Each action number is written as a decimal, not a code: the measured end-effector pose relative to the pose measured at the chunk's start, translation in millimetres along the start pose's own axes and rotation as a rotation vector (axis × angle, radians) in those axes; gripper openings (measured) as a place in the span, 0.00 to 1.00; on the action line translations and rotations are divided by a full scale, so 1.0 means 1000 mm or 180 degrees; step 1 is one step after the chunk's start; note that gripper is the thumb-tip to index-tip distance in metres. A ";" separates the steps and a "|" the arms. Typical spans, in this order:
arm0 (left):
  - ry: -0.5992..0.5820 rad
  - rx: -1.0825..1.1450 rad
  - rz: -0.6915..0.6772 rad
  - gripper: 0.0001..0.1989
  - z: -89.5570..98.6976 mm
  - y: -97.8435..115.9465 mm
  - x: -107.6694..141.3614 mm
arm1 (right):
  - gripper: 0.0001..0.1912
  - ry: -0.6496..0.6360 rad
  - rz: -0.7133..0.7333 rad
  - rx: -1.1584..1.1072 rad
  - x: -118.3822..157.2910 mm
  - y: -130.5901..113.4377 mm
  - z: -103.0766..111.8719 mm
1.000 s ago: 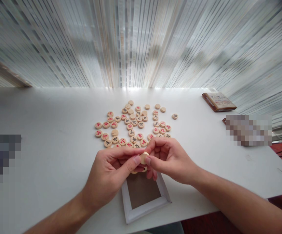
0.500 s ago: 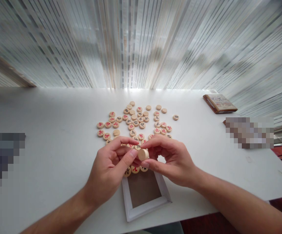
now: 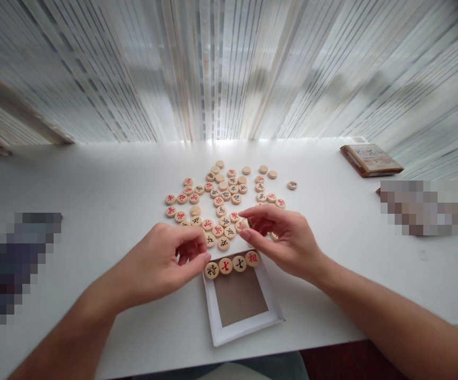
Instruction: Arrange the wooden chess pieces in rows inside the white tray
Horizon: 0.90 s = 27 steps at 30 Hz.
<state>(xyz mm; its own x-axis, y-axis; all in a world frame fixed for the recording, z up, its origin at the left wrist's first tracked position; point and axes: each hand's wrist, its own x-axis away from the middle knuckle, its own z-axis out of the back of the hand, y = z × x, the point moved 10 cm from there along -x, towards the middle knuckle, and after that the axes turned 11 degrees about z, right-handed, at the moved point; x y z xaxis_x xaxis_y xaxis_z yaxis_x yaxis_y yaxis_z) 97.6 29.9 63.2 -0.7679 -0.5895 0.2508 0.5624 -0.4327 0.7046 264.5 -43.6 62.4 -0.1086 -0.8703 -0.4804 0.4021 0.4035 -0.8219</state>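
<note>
Between the thumb and fingers of my right hand (image 3: pixel 282 229) is a wooden xiangqi piece (image 3: pixel 246 224), mostly hidden by the fingers. My left hand (image 3: pixel 167 253) has its fingers curled in, with no piece visible in it. Its thumb tip is beside a black-marked piece (image 3: pixel 212 270) at the left end of a row. The row, with black and red characters, lies along the far end of a shallow white box tray (image 3: pixel 248 330) with a brown bottom; a red-marked piece (image 3: pixel 252 258) sits at its right end.
Many loose xiangqi pieces (image 3: pixel 223 243) are scattered beyond the tray on the white table (image 3: pixel 125 190), some blank side up. A brown-edged box (image 3: pixel 371 160) lies at the back right, near a blurred object. Another blurred item lies at the left. A striped curtain (image 3: pixel 213 68) hangs behind.
My hands have parted, the left moving left and the right moving right and up. The piece both were at is now with my right hand. The row in the tray shows in full.
</note>
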 end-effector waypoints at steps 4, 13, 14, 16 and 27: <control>-0.0379 -0.0251 0.0238 0.13 -0.009 -0.011 0.004 | 0.12 -0.0136 0.0438 0.0189 0.000 -0.016 -0.004; -0.0228 -0.1207 -0.1211 0.30 -0.045 0.045 0.040 | 0.10 -0.0313 0.1026 0.0781 -0.002 -0.033 -0.009; -0.0099 -0.1334 -0.1411 0.31 -0.048 0.052 0.046 | 0.11 -0.0313 0.1002 0.0779 -0.002 -0.031 -0.008; -0.0018 -0.1559 -0.1738 0.30 -0.058 0.061 0.055 | 0.11 -0.0311 0.0979 0.0773 -0.002 -0.029 -0.008; 0.0298 -0.2014 -0.1610 0.27 -0.063 0.051 0.043 | 0.08 -0.0316 0.0882 0.0821 0.000 -0.036 -0.005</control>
<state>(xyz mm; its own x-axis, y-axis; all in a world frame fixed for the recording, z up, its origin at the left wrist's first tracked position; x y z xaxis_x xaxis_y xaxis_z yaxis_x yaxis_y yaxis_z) 112.9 -60.8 68.4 -0.9623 -0.2619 -0.0735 0.2428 -0.9487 0.2025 245.8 -56.5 90.6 0.1195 -0.7664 -0.6311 0.6207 0.5538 -0.5550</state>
